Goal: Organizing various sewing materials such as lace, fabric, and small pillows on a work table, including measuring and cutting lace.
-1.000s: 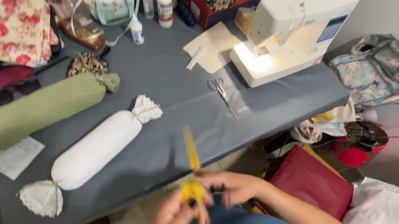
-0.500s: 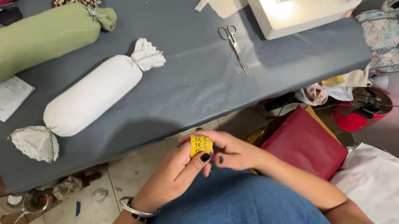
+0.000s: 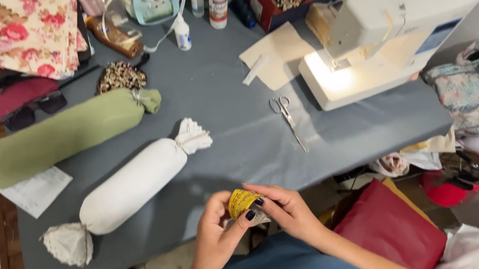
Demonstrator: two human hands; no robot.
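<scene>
Grip: left hand point(image 3: 219, 235) and right hand point(image 3: 282, 207) both pinch the yellow tape measure point(image 3: 242, 201), fingers closed round it, at the near edge of the worktop point(image 3: 233, 135)
Progress: tape looks almost fully rolled into a small coil; I judge only the loose end is left to tuck
Tape look: bright yellow, dark markings, compact coil; pale scrap beneath it, unclear what
Beyond: white bolster point(image 3: 132, 188) far left; green bolster point(image 3: 52, 141) farther; scissors point(image 3: 286, 117) mid; sewing machine point(image 3: 385, 38) far right, lamp lit

Matt grey cloth covers the table point(image 3: 241, 147); metal scissors point(image 3: 286, 117) shine; the sewing machine point(image 3: 391, 31) is glossy plastic.
</scene>
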